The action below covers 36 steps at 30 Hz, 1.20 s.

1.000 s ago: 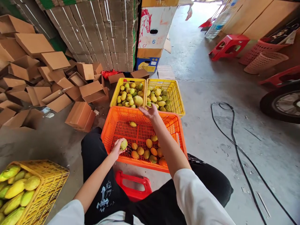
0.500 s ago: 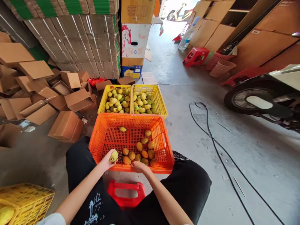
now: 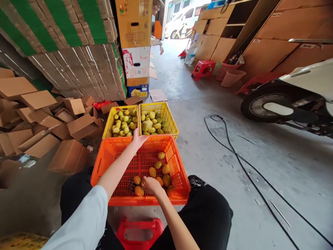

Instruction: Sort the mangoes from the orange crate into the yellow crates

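My left hand (image 3: 139,139) reaches over the far rim of an orange plastic crate (image 3: 183,173), fingers stretched out and nothing in them. Just beyond it, a blurred pale-yellow mango (image 3: 147,125) is above the fruit in the right-hand yellow crate (image 3: 171,119). Inside the orange crate, my right hand (image 3: 151,185) has its fingers curled on an orange mango, mostly hidden by the hand. Several yellow-orange mangoes (image 3: 152,172) lie around it on the crate's right side. The left-hand yellow crate (image 3: 107,126) holds many greenish-yellow mangoes (image 3: 126,118).
A red plastic stool (image 3: 140,224) stands between my legs. Loose cardboard boxes (image 3: 83,125) are heaped at left, before stacked flattened cartons (image 3: 75,66). On the right floor lies a black cable (image 3: 231,149), near a motorbike wheel (image 3: 262,106). Another person's hand (image 3: 161,50) shows behind stacked cartons.
My left hand has moved forward from the orange crate's near edge to the yellow crates and let go of its mango. My right hand has closed on a mango. The view has tilted up.
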Each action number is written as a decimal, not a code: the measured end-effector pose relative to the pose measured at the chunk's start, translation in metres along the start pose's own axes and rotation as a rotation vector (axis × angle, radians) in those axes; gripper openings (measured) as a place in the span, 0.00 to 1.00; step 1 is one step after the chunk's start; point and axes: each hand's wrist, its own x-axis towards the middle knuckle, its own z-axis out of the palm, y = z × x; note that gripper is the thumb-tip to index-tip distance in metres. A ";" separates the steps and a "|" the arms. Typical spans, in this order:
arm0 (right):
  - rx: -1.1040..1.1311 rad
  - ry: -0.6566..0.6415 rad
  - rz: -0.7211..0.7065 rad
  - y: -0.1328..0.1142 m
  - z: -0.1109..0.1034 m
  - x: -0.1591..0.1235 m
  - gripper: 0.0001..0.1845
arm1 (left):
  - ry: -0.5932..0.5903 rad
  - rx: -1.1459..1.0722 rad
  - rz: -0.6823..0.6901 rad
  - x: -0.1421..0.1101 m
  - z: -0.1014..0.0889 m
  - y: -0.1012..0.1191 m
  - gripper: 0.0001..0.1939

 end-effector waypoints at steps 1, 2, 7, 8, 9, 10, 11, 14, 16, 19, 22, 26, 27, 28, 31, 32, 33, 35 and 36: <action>-0.061 0.017 0.010 -0.002 -0.003 -0.003 0.15 | 0.015 0.042 -0.036 0.001 -0.004 -0.001 0.24; -0.107 0.022 0.010 -0.004 -0.006 -0.005 0.16 | 0.031 0.102 -0.072 0.000 -0.016 -0.008 0.23; -0.098 -0.013 -0.075 -0.011 -0.005 -0.008 0.17 | 0.092 0.762 -0.125 -0.049 -0.152 -0.085 0.09; -0.084 -0.023 -0.079 -0.010 -0.003 -0.007 0.17 | 0.133 0.953 -0.090 -0.064 -0.181 -0.099 0.07; -0.067 -0.030 -0.074 -0.008 0.000 -0.007 0.16 | 0.160 1.025 -0.088 -0.079 -0.206 -0.109 0.05; -0.052 -0.032 -0.058 -0.007 0.003 -0.005 0.15 | 0.168 1.066 -0.087 -0.091 -0.225 -0.115 0.02; -0.045 -0.040 -0.033 -0.005 0.007 -0.004 0.15 | 0.159 1.114 -0.074 -0.101 -0.238 -0.117 0.03; -0.114 -0.102 0.031 -0.002 0.019 0.003 0.17 | -0.020 1.554 -0.004 -0.107 -0.251 -0.113 0.09; -0.135 -0.167 0.064 0.001 0.030 0.008 0.19 | -0.095 1.792 -0.020 -0.098 -0.251 -0.111 0.12; -0.111 -0.286 0.127 0.012 0.046 0.016 0.18 | -0.114 1.841 -0.203 -0.080 -0.257 -0.116 0.12; -0.073 -0.391 0.237 0.037 0.054 0.032 0.12 | -0.141 1.754 -0.350 -0.065 -0.273 -0.126 0.09; -0.031 -0.311 0.462 0.082 0.048 0.064 0.20 | -0.113 1.630 -0.434 -0.040 -0.291 -0.134 0.10; -0.024 -0.275 0.515 0.094 0.045 0.072 0.22 | -0.094 1.599 -0.463 -0.032 -0.294 -0.135 0.10; -0.014 -0.247 0.555 0.105 0.044 0.079 0.23 | -0.073 1.568 -0.486 -0.023 -0.296 -0.137 0.11; 0.022 -0.189 0.674 0.133 0.045 0.094 0.24 | 0.004 1.482 -0.508 0.006 -0.301 -0.146 0.15; 0.031 -0.175 0.715 0.139 0.049 0.097 0.25 | 0.037 1.458 -0.503 0.016 -0.303 -0.152 0.17; 0.039 -0.163 0.754 0.144 0.054 0.098 0.26 | 0.076 1.438 -0.493 0.024 -0.304 -0.158 0.21; 0.058 -0.145 0.815 0.149 0.068 0.099 0.28 | 0.138 1.399 -0.458 0.036 -0.307 -0.174 0.30; 0.067 -0.142 0.834 0.150 0.075 0.098 0.29 | 0.145 1.371 -0.426 0.039 -0.308 -0.183 0.34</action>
